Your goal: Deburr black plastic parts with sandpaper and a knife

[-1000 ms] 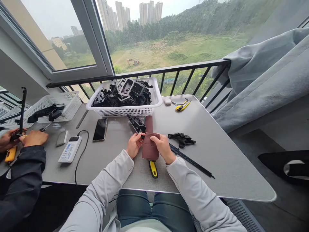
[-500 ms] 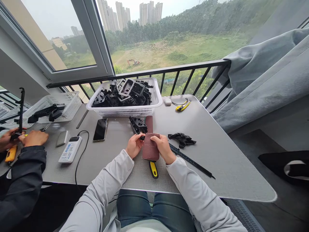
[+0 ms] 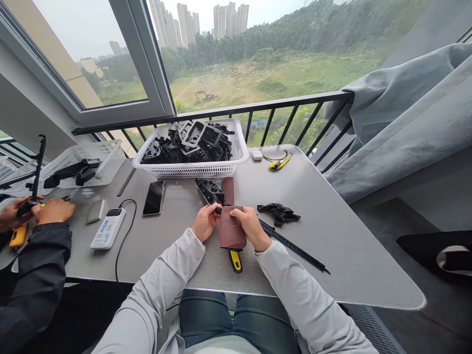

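My left hand (image 3: pixel 205 222) pinches the near end of a black plastic part (image 3: pixel 211 191) that lies slanting away over the grey table (image 3: pixel 346 241). My right hand (image 3: pixel 251 227) is closed on a folded reddish-brown sheet of sandpaper (image 3: pixel 230 227), held against that part's near end. A further strip of the sandpaper runs away from my hands toward the basket. Under the sandpaper lies a tool with a yellow and black handle (image 3: pixel 235 261).
A white basket (image 3: pixel 191 168) full of black plastic parts stands at the table's far side. A phone (image 3: pixel 154 197), a white device with a cable (image 3: pixel 108 227), a black glove (image 3: pixel 279 213), a long black strip (image 3: pixel 295 248) and a yellow cutter (image 3: pixel 279 162) lie around. A co-worker's hands (image 3: pixel 40 211) work at the left beside a second basket (image 3: pixel 79 163).
The sandpaper in my right hand has slid a little toward me along the black part. The co-worker's upright black piece has tilted slightly to the right.
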Demonstrator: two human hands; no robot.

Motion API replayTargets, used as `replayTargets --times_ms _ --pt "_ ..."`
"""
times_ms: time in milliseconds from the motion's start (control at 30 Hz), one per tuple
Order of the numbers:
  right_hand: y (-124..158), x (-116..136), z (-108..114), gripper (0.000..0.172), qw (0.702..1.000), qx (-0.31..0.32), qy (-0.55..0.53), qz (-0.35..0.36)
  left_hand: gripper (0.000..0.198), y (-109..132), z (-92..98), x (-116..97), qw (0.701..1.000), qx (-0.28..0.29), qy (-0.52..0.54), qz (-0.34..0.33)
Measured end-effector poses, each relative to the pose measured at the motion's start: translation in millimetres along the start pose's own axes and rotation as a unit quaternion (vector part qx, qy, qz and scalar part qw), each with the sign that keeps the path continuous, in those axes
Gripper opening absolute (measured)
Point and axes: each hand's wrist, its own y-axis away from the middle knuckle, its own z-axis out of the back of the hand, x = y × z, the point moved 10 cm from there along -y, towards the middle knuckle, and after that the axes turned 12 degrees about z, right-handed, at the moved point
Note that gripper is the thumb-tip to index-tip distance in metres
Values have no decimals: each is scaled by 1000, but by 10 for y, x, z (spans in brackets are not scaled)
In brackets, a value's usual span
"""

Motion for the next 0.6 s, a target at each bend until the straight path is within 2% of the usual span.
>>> replayTargets --times_ms 167,300,467,600 --pt "16 -15 -52 17 999 14 -14 -29 14 21 -7 -17 1000 -7 25 -4" --pt "21 -15 -63 17 999 8 -27 -38 14 22 -21 -1 999 5 31 6" --pt "35 -32 -81 16 998 17 -36 -56 11 11 26 -1 999 -11 51 5" --pt "33 -11 -53 17 998 2 -46 -51 9 4 9 13 999 -7 53 12"
